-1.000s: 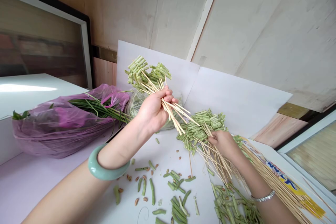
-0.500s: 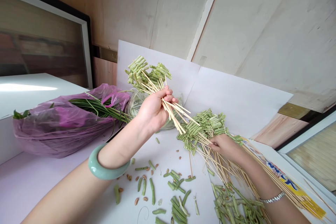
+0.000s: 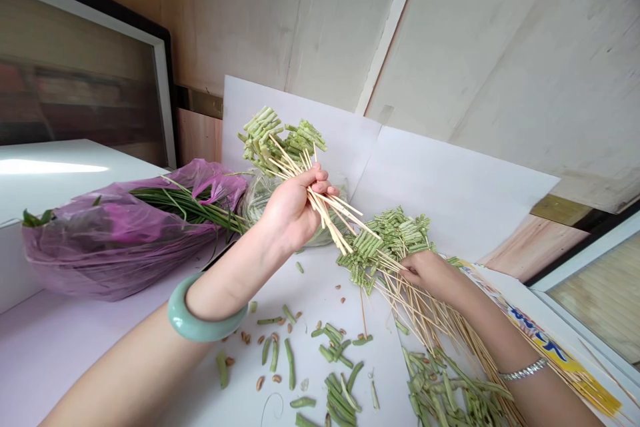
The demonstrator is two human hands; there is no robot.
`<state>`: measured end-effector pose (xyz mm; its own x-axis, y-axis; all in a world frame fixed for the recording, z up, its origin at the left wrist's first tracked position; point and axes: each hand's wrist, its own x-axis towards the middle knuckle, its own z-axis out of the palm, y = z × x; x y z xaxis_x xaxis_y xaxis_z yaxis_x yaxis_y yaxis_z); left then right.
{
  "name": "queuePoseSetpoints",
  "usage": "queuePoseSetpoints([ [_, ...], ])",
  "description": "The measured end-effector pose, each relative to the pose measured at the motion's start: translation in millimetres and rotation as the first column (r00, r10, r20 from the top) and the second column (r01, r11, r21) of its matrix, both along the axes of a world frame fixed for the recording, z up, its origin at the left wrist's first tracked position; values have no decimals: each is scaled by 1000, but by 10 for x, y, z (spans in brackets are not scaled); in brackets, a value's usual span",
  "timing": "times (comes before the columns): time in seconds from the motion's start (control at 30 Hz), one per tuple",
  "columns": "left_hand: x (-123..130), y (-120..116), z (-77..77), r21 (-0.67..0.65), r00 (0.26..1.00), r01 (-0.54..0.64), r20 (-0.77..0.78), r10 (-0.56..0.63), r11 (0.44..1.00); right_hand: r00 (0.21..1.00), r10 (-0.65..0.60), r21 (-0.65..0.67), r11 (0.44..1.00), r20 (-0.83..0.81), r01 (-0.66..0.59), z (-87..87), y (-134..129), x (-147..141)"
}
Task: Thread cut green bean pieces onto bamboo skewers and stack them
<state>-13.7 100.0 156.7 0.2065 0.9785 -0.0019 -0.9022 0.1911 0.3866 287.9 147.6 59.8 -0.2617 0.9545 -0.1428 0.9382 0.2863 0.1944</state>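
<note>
My left hand [image 3: 300,203] is closed around a bundle of bamboo skewers [image 3: 330,213], raised above the table. Rows of cut green beans [image 3: 263,130] are threaded on their far ends. At the right, my right hand [image 3: 427,273] reaches into a pile of bean skewers [image 3: 390,233], its fingers pinched round some of the sticks. Their bare sticks [image 3: 420,310] fan out toward the lower right, partly under my right forearm.
Cut bean pieces [image 3: 340,400] and brown seeds are scattered on the white table [image 3: 190,387]. More loose beans [image 3: 450,390] lie lower right. A purple plastic bag [image 3: 115,247] of long greens stands left, beside a clear bag [image 3: 257,197]. White boards [image 3: 450,180] lean at the back.
My right hand has shifted slightly right and up over the pile of skewers. My left hand keeps its raised bundle in the same place.
</note>
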Motion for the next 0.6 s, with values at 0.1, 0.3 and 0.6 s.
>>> queuePoseSetpoints([
  [0.1, -3, 4, -1, -4, 1000, 7, -2, -7, 1000, 1000, -13, -16, 1000, 21, 14, -40, 9, 12],
  [0.3, -4, 7, 6, 4, 1000, 11, -4, -11, 1000, 996, -45, -3, 999, 81, 45, -48, -12, -2],
  [0.6, 1, 2, -3, -11, 1000, 5, -1, -5, 1000, 994, -49, 11, 999, 100, 48, 48, -19, -80],
])
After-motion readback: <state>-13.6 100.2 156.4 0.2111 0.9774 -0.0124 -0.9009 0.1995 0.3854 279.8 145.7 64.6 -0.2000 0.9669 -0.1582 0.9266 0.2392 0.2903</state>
